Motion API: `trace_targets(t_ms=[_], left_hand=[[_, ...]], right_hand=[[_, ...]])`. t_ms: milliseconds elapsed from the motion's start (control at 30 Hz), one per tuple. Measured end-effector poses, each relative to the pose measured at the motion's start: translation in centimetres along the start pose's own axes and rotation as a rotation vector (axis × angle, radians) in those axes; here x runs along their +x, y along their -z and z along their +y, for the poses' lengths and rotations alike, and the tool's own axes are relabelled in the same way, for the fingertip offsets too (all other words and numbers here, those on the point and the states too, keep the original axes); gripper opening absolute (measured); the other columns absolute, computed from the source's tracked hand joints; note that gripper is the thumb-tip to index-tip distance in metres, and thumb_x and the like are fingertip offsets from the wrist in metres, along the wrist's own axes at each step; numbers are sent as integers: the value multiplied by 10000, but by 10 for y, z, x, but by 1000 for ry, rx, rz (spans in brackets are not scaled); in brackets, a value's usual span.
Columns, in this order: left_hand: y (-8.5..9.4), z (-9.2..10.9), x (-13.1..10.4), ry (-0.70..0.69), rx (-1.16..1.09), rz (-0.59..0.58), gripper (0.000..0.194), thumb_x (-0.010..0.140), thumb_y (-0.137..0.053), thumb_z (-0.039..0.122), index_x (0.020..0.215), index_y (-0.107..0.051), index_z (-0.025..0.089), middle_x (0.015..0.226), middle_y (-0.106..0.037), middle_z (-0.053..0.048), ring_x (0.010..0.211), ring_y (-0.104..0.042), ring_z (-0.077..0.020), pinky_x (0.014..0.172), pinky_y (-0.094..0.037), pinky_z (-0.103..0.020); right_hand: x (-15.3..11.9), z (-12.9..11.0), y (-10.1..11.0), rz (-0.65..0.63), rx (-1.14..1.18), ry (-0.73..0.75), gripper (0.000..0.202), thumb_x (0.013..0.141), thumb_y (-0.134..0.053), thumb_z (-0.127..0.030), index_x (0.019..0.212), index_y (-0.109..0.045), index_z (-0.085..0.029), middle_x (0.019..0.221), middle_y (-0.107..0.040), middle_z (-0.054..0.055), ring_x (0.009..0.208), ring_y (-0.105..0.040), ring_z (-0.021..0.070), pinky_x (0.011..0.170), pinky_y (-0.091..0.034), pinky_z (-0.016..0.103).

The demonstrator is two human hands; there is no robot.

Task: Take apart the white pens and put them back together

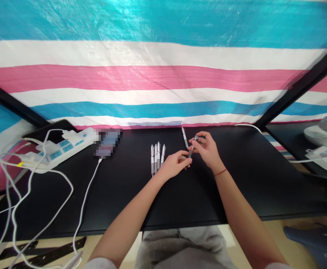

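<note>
The person's two hands meet over the middle of a black surface (pixel 236 179). Between them is one pen (pixel 192 148), held up a little above the surface. The right hand (pixel 206 149) has its fingers closed around the top end of the pen. The left hand (pixel 174 164) pinches the low end of the same pen with its fingertips. The pen is tilted, with its top leaning away from the person.

Just to the left of the left hand lies a row of pens (pixel 157 157), side by side and touching each other. Another single pen (pixel 184 137) lies alone on the surface, just behind the hands.

Far off to the left sits a white power strip (pixel 65 145) with blue sockets. White cables (pixel 40 186) run from it across the surface. A red string (pixel 221 172) goes around the right wrist. Behind the surface hangs a striped sheet (pixel 163 74) in blue, white and pink.
</note>
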State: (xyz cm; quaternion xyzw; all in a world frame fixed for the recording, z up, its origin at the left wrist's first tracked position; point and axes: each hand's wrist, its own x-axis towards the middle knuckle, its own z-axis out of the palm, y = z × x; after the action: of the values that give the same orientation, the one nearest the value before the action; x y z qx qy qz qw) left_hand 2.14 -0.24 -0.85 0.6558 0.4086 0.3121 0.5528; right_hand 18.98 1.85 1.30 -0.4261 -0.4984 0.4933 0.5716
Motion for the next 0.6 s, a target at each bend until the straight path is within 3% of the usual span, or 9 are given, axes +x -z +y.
trace_targets(t_ms=[300,600], left_hand=[[-5,-2,4,118,-227,-34,331,761,-722,354,949,-590,117,853,-692,-99,749,-672,-158,711,-555,-320],[3,7,1,155,-286,-89,384,732,-746,370,988,-585,133,850,-680,-74,772,-666,-155,681,-571,-302]], right_hand=[[-1,1,0,-53,-109,-49,436,707,-752,-409,1013,-505,-222,763,-627,-10,641,-699,198,527,-571,281],[-2,-2,1,-67,-51,-43,462,699,-759,-418,1041,-515,-226,777,-648,-7,636,-702,189,533,-574,270]])
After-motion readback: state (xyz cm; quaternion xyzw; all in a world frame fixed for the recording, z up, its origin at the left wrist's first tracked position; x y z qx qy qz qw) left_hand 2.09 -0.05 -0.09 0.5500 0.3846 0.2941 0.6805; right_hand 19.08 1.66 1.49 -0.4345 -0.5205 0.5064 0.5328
